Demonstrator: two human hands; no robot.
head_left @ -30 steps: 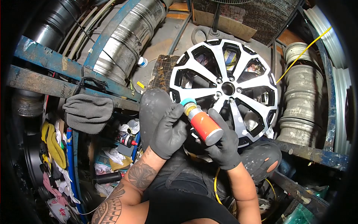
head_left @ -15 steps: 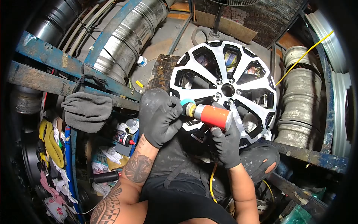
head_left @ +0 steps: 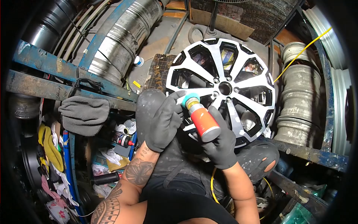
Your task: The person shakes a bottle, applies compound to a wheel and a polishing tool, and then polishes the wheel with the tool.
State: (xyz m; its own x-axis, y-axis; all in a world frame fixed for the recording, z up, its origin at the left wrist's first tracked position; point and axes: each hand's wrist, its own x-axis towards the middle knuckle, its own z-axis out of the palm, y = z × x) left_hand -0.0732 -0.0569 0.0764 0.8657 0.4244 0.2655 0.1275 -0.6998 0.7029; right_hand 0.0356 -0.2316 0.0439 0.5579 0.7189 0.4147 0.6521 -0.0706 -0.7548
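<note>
My right hand (head_left: 220, 147), in a dark grey glove, is wrapped round a small red polisher (head_left: 203, 121) with a silver end cap. A brass-coloured neck joins its body to a round teal pad (head_left: 189, 99), which points up and left. My left hand (head_left: 164, 123), gloved too, is at the pad's left edge. Its index finger is stretched out along the rim and the other fingers are loosely bent. Whether the fingertips touch the pad is hard to make out. Just beyond both hands, a silver and black alloy wheel (head_left: 235, 89) rests face up before my knees.
Bare metal rims lie stacked at the left (head_left: 118, 52) and right (head_left: 298, 100) beside blue steel rails (head_left: 71, 71). A grey cloth (head_left: 85, 115) hangs on the left rail. A yellow hose (head_left: 304, 52) crosses at the right. A fan stand (head_left: 213, 22) is behind the wheel.
The polisher has tilted, its end cap swinging down towards me and its pad turning upward. My left index finger has straightened from a bent, pinched pose. The view has shifted slightly.
</note>
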